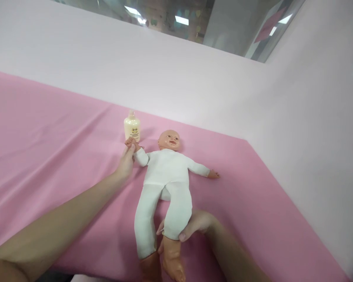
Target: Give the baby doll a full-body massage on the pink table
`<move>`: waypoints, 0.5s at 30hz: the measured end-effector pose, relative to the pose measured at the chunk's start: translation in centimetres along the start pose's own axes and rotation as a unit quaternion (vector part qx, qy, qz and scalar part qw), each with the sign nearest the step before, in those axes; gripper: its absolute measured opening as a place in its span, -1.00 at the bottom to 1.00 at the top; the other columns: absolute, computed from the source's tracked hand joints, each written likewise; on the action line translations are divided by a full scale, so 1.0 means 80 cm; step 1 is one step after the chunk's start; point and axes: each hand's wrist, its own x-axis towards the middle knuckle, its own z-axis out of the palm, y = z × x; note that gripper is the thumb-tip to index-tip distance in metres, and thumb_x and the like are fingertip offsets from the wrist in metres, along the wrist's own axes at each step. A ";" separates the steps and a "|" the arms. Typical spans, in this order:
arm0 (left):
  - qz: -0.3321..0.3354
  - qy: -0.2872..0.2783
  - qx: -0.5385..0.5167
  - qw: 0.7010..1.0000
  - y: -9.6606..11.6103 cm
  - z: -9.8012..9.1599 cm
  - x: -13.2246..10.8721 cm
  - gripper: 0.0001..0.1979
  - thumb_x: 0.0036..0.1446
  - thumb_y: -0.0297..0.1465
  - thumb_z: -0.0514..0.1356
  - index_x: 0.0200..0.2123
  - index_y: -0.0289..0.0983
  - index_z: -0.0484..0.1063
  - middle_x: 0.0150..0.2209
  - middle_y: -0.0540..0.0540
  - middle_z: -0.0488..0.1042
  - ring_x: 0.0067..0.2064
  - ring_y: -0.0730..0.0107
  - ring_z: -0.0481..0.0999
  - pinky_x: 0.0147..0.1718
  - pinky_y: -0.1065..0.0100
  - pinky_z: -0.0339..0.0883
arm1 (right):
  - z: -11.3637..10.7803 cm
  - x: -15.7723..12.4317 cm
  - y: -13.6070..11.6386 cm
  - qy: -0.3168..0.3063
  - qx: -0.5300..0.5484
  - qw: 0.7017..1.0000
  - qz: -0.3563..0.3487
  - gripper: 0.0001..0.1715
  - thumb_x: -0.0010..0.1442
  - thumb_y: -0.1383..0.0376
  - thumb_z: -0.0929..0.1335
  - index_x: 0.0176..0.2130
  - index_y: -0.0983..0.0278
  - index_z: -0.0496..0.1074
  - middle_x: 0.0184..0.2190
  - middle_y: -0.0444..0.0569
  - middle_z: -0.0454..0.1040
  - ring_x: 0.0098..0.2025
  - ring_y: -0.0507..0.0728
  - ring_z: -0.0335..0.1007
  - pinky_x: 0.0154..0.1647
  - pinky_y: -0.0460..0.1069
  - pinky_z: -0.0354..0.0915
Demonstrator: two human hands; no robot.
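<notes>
A baby doll (167, 172) in a white bodysuit lies on its back on a pink sheet (47, 149), head toward the far wall, feet toward me. My left hand (126, 160) reaches out and pinches the doll's small hand on the left side. My right hand (195, 225) is wrapped round the doll's lower leg near the ankle, thumb on top and fingers underneath. The doll's other arm lies stretched out to the right.
A small cream-coloured lotion bottle (132, 127) stands upright just beyond my left hand, near the doll's head. Pale pink walls (306, 137) rise behind and to the right of the sheet, meeting in a corner.
</notes>
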 end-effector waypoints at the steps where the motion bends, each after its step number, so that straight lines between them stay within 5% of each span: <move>1: -0.021 0.023 -0.021 0.999 -0.001 -0.002 0.004 -0.58 0.24 -0.01 0.19 0.00 -0.16 0.43 -0.09 -0.12 0.56 -0.01 0.20 0.55 -0.08 0.26 0.44 | -0.001 0.000 0.002 0.000 -0.005 1.000 -0.005 -0.23 -0.05 0.13 0.58 0.08 0.45 0.47 0.06 0.28 0.51 0.18 0.35 0.38 0.20 0.12 0.26; 8: -0.102 0.144 -0.112 0.978 -0.013 -0.016 0.027 -0.69 0.34 -0.07 0.07 -0.19 -0.16 0.42 -0.15 -0.08 0.57 -0.03 0.25 0.58 -0.11 0.29 0.49 | -0.006 -0.001 0.010 -0.004 -0.018 1.000 -0.022 -0.25 -0.01 0.14 0.57 0.11 0.41 0.47 0.05 0.22 0.52 0.17 0.30 0.41 0.22 0.07 0.27; 15: -0.071 0.128 -0.056 0.988 -0.023 -0.022 0.034 -0.63 0.28 0.03 0.07 -0.19 -0.15 0.37 -0.17 -0.10 0.58 -0.03 0.19 0.58 -0.09 0.19 0.50 | 0.001 -0.002 -0.004 0.002 -0.023 1.000 -0.012 -0.29 -0.01 -0.03 0.55 0.01 0.33 0.52 -0.01 0.20 0.54 0.13 0.29 0.45 0.13 0.06 0.35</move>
